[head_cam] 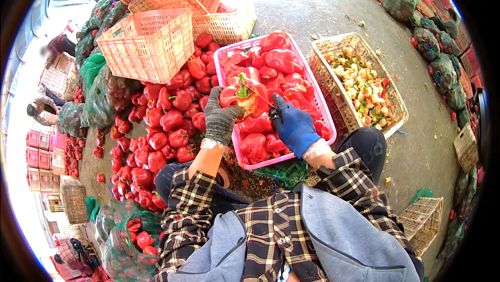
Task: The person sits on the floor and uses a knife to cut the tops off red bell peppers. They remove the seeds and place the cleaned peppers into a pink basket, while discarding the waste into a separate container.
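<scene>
My left hand (222,116), in a grey knit glove, grips a red bell pepper (256,102) that is cut open. Its green stem and pale core face up. In a blue glove, my right hand (292,125) is closed around the dark handle of a knife (274,113). The thin blade reaches toward the pepper's cut side; whether it touches is hard to tell. Both hands are above a pink plastic basket (330,124) filled with cored red pepper pieces (279,59). Whole red bell peppers (172,120) lie heaped on the floor left of the basket.
Right of the basket stands a cream crate (398,120) holding pepper cores (363,86). Orange plastic crates (152,43) are stacked beyond the heap. A green mesh sack (121,239) with peppers lies near my left side. Other people (43,102) are at far left. Filled sacks (425,43) line the right.
</scene>
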Tool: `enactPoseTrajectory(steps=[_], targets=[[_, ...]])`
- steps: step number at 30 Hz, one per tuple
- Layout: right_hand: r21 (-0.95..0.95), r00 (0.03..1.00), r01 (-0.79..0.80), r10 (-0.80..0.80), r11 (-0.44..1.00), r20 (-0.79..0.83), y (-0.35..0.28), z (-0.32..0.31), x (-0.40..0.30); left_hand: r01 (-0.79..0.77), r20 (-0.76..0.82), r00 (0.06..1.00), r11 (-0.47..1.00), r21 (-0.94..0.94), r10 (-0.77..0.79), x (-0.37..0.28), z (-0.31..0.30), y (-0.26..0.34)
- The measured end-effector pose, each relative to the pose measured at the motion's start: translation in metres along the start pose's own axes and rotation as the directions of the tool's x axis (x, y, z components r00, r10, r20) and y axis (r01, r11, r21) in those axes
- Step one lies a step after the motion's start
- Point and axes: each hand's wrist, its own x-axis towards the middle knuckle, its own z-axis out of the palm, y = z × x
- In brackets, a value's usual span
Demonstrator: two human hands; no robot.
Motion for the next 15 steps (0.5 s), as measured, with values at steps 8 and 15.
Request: enactPoseTrajectory(steps=[8,15], targets=[[-0.014,0.961,-0.003,0.007,1.0,0.278,0.017,-0.009,0.013,0.273,0.167,0.95,0.961,-0.035,-0.264,0.009,-0.027,-0.026],[0.351,0.755,-0.465,0.157,0.812,0.637,0.017,-0.036,0.021,0.479,0.272,0.874,0.807,-0.345,-0.402,0.022,-0.039,-0.046]])
